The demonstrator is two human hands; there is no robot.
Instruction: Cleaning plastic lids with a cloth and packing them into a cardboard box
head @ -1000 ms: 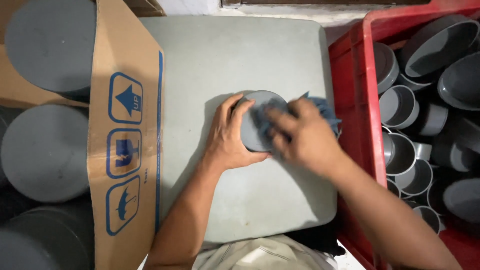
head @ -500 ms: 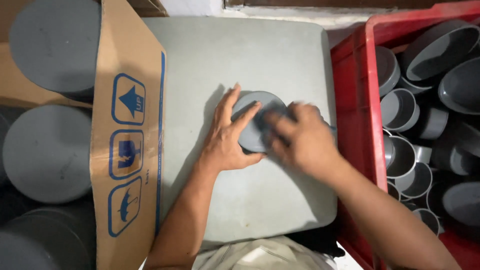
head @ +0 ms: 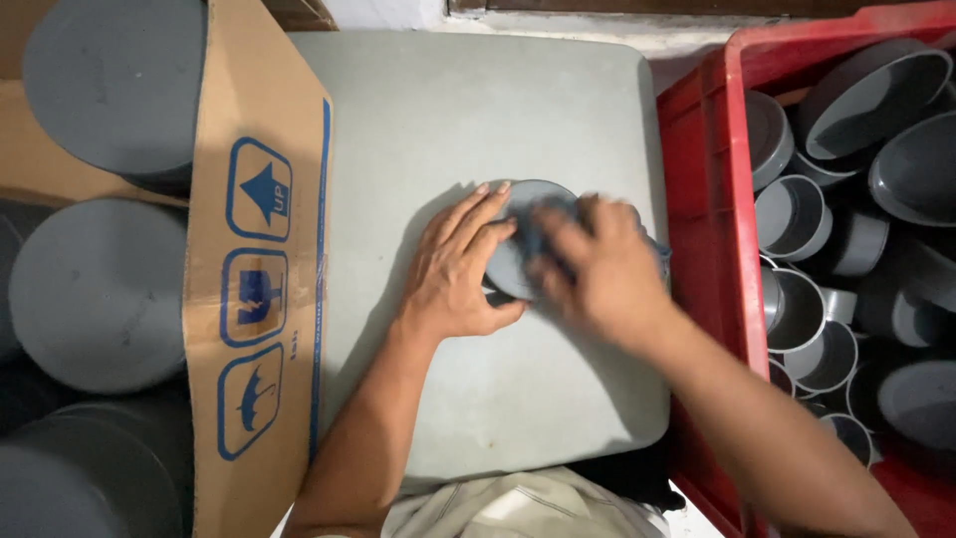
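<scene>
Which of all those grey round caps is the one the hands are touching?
The grey cap on the grey table. Both the left hand and right hand press it; the others sit untouched in the red crate.

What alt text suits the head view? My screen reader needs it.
Two bare hands work a round grey cap on a grey table: left hand steadies it, right hand rubs it, blurred. A red crate of grey fittings sits right, a cardboard box left.
</scene>
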